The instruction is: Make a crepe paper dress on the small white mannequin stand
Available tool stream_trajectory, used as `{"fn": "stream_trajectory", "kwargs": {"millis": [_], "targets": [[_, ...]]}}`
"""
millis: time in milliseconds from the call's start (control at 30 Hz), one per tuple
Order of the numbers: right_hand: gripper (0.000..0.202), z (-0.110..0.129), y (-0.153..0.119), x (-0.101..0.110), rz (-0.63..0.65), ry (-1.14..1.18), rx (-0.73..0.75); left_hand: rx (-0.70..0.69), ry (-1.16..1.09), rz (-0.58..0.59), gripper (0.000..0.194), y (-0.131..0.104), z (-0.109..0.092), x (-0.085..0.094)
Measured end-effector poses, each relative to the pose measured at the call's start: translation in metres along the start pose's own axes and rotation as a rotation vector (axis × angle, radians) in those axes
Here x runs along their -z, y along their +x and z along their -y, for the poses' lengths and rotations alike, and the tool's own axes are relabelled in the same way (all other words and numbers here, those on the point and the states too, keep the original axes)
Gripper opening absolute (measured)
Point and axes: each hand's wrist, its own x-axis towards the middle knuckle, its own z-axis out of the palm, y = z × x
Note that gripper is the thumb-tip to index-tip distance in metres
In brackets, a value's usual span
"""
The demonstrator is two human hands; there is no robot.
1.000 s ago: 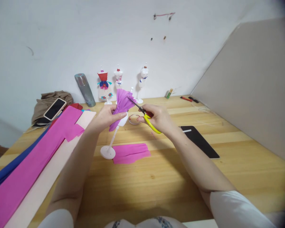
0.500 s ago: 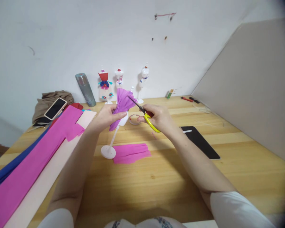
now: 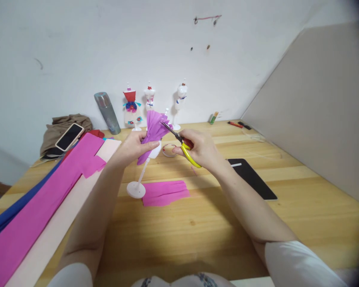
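Observation:
My left hand (image 3: pixel 137 148) is closed around pleated purple paper (image 3: pixel 154 129) and the small white mannequin (image 3: pixel 155 151) beneath it. The mannequin tilts, and its round base (image 3: pixel 136 189) is low at the left. In my right hand (image 3: pixel 199 147) are scissors (image 3: pixel 187 153) with yellow and red handles; their dark blades reach the upper right part of the purple paper. A flat pink paper piece (image 3: pixel 166 193) lies on the table beside the mannequin base. Just left of my right hand is a round tape roll (image 3: pixel 169 150).
Along the wall stand a grey bottle (image 3: pixel 107 113) and dressed mannequins (image 3: pixel 132 105). Long pink paper strips (image 3: pixel 44 207), a phone (image 3: pixel 70 136) and brown cloth (image 3: pixel 52 129) are at the left. A black tablet (image 3: pixel 253 179), a glue stick (image 3: pixel 214 118) and a red pen (image 3: pixel 235 124) are at the right.
The scissor blades have shifted very slightly against the purple paper. Both hands keep nearly the same place and the same hold.

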Motion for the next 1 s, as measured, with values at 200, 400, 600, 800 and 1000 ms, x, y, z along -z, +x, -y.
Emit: {"fn": "stream_trajectory", "kwargs": {"millis": [200,400,600,800,1000], "targets": [[0.052,-0.0012,-0.0008,-0.0014,-0.014,-0.032,0.011,0.016,-0.006,0.036,0.031,-0.0023,-0.0056,0.0004],[0.051,-0.003,-0.0021,-0.0028,-0.048,-0.076,-0.005,0.019,0.012,0.033,0.032,-0.0017,-0.0038,0.0006],[0.053,-0.0046,-0.0033,-0.0028,-0.057,-0.124,0.015,0.001,0.03,0.026,0.029,-0.0025,-0.0059,0.0015],[0.054,-0.0043,-0.0033,-0.0026,-0.058,-0.138,0.022,-0.003,0.049,0.035,0.028,-0.0028,-0.0064,0.0008],[0.054,-0.0057,-0.0035,-0.0034,-0.069,-0.137,0.038,-0.011,0.075,0.028,0.03,-0.003,-0.0056,0.0009]]}}
